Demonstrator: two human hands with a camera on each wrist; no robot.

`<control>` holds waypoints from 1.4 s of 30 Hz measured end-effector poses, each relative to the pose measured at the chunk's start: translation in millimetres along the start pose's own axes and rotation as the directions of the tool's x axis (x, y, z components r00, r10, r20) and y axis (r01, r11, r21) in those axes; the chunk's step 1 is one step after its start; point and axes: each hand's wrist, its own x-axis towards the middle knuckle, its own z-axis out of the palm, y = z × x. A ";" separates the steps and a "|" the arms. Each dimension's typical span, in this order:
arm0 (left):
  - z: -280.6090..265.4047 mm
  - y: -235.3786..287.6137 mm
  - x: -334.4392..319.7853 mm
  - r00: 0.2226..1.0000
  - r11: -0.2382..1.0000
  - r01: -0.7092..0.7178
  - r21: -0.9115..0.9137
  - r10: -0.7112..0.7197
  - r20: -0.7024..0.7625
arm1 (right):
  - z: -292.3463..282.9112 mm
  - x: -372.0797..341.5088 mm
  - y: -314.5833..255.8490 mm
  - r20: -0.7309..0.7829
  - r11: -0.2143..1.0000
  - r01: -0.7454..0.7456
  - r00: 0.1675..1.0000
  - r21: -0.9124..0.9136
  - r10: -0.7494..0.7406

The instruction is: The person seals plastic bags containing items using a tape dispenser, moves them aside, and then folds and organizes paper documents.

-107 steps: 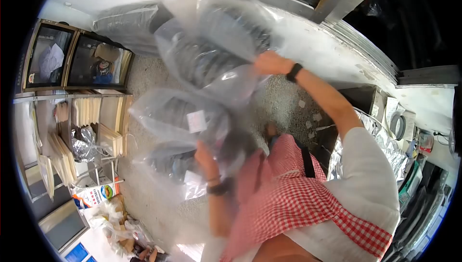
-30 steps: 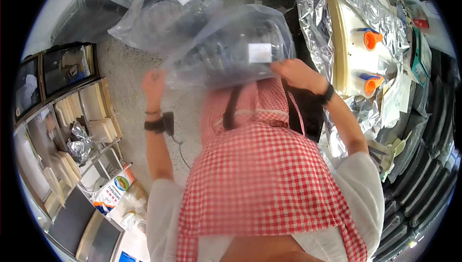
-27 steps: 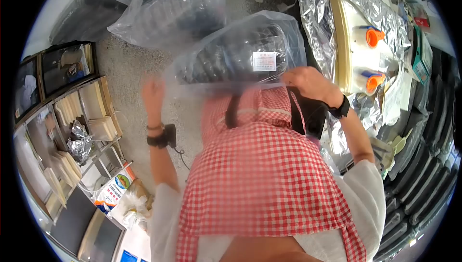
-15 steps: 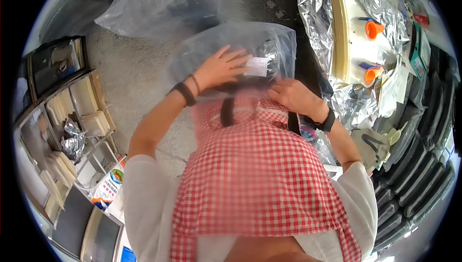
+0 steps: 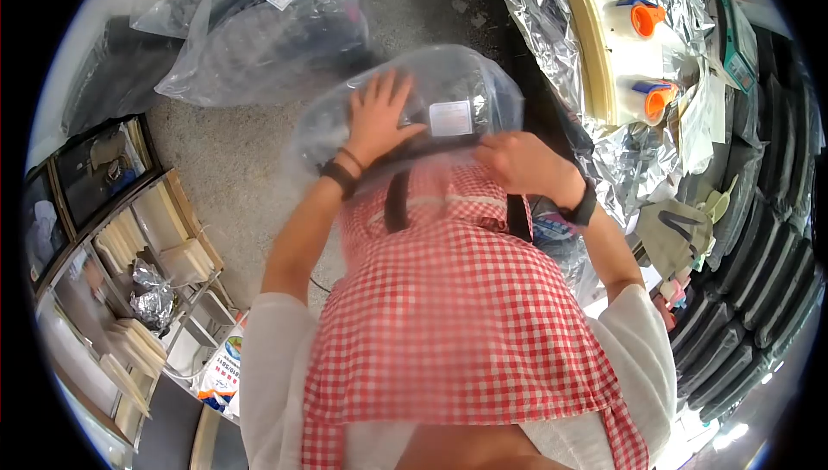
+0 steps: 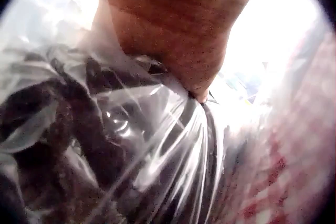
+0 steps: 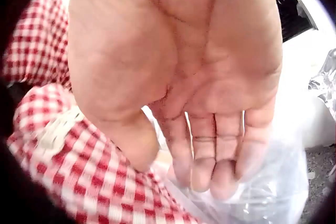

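One clear bag | left hand, earlier farther left, now lies spread-fingered on it | right hand's grip unclear, near edge | likely steadier

Red-and-white checked apron over a loose white short-sleeved shirt, as seen from where I stand.
Pale trim crosses the apron's lower front, where two dark strips show. A black band circles the left wrist, beside a thin dark bracelet; another black band circles the right.
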 end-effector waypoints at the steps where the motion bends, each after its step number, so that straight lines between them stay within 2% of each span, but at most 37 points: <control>1: -11.9 8.2 -2.4 0.999 1.000 -0.004 0.030 0.005 -0.042 | 6.7 13.7 -0.9 -0.108 0.996 -0.001 0.994 -0.093 -0.009; 3: -14.0 -7.0 -0.4 0.991 0.980 -0.063 -0.191 0.040 -0.124 | 28.4 52.4 6.5 -0.307 0.959 -0.036 0.950 -0.280 -0.054; 4: -15.4 -13.2 -1.6 0.985 0.950 -0.096 -0.297 0.048 -0.166 | 39.7 63.9 11.0 -0.330 0.941 -0.030 0.940 -0.338 -0.089; 5: -28.2 -13.0 -5.1 0.987 0.969 -0.035 -0.244 -0.005 -0.160 | 49.5 75.4 16.1 -0.352 0.917 -0.026 0.928 -0.398 -0.127; 6: -40.3 -17.5 -5.0 0.995 0.980 -0.020 -0.199 0.000 -0.103 | 52.5 83.6 18.4 -0.369 0.888 -0.018 0.913 -0.460 -0.173; 8: -63.1 -23.7 -11.1 1.000 0.993 0.027 -0.117 -0.026 0.013 | 42.5 75.8 12.1 -0.249 0.984 0.061 0.963 -0.166 -0.102; 9: -82.2 -15.7 -10.1 0.998 0.987 0.053 -0.153 -0.055 -0.005 | 26.2 65.4 2.2 -0.164 0.998 0.069 0.984 0.004 -0.067; 10: -88.4 -11.1 -7.1 0.998 0.988 0.022 -0.151 -0.032 -0.060 | 16.8 57.7 -4.6 -0.076 0.985 0.054 0.996 0.165 -0.042; 12: -88.6 0.2 5.4 0.984 0.988 -0.049 -0.145 0.023 -0.178 | 26.4 50.8 -8.5 -0.157 0.999 0.043 0.987 0.005 -0.042; 13: -84.0 10.8 12.3 0.976 0.994 -0.015 -0.104 -0.008 -0.216 | 36.0 51.7 -7.9 -0.180 0.998 0.010 0.983 -0.054 -0.020; 16: -64.5 13.0 30.1 0.982 0.982 -0.181 -0.059 0.178 -0.057 | 44.5 44.3 -7.5 -0.262 0.973 -0.018 0.964 -0.230 -0.044; 17: -59.4 13.6 23.4 0.948 0.955 -0.270 -0.127 0.240 -0.210 | 45.0 40.9 -8.2 -0.289 0.958 -0.020 0.955 -0.286 -0.067; 20: -30.8 18.2 -1.9 0.878 0.885 -0.460 -0.073 0.440 -0.190 | 53.5 36.2 -15.9 -0.469 0.939 0.083 0.850 -0.333 -0.241; 21: -11.4 24.3 -12.4 0.908 0.895 -0.409 -0.177 0.381 -0.174 | 44.9 41.8 -17.6 -0.483 0.952 0.073 0.848 -0.296 -0.216; 24: -1.4 27.5 -22.4 0.931 0.876 -0.365 -0.315 0.341 -0.131 | 57.3 68.6 -3.0 -0.570 0.985 0.074 0.808 -0.156 -0.151; 25: 0.2 25.4 -21.8 0.937 0.854 -0.347 -0.388 0.329 -0.115 | 46.8 73.0 0.4 -0.475 0.970 0.078 0.861 -0.231 -0.182; 28: -14.1 16.7 -20.2 0.955 0.704 -0.189 -0.685 0.294 0.039 | 35.7 86.3 15.1 -0.215 0.996 -0.031 0.977 -0.087 0.011; 29: -22.5 12.3 -16.5 0.967 0.623 -0.024 -0.782 0.213 0.140 | 40.9 91.6 26.0 -0.224 0.994 0.015 0.974 -0.110 -0.040; 31: -46.6 12.0 -6.9 0.923 0.381 0.308 -0.872 0.105 0.371 | 33.0 95.6 24.6 -0.131 0.992 -0.044 0.991 -0.116 0.029; 33: -38.7 23.2 -0.3 0.957 0.717 0.100 -0.690 0.119 0.263 | 28.6 93.2 30.9 -0.072 0.987 -0.058 0.996 -0.148 0.048; 34: -33.1 29.1 0.6 0.967 0.838 -0.003 -0.545 0.141 0.212 | 29.4 87.1 36.1 -0.058 0.985 -0.043 0.998 -0.167 0.034; 35: -25.4 26.4 1.1 0.968 0.839 -0.016 -0.543 0.150 0.203 | 27.6 80.9 42.7 -0.049 0.982 -0.027 0.999 -0.188 0.018; 37: -20.1 21.0 -4.6 0.974 0.795 -0.060 -0.603 0.179 0.139 | -17.5 35.6 55.3 0.260 0.963 -0.043 0.959 -0.266 0.115; 38: -20.3 24.7 -11.3 0.975 0.767 -0.078 -0.637 0.192 0.113 | -21.2 -1.6 99.9 -0.028 0.988 0.132 0.991 -0.077 -0.134; 39: -27.8 31.5 -10.5 0.973 0.749 -0.059 -0.660 0.191 0.130 | -45.3 -14.5 115.1 0.161 0.979 -0.187 0.972 0.081 0.173; 40: -22.3 33.1 -5.8 0.977 0.731 -0.044 -0.681 0.174 0.123 | -55.9 -26.5 140.1 0.146 0.940 -0.198 0.976 0.280 0.162; 41: -14.1 31.1 -5.4 0.979 0.715 -0.028 -0.698 0.161 0.126 | -80.2 -26.7 135.0 0.068 0.910 -0.414 0.908 -0.004 0.413; 42: -9.2 29.1 -5.9 0.980 0.699 -0.011 -0.715 0.150 0.132 | -104.5 -26.9 129.9 -0.014 0.747 -0.617 0.773 -0.250 0.634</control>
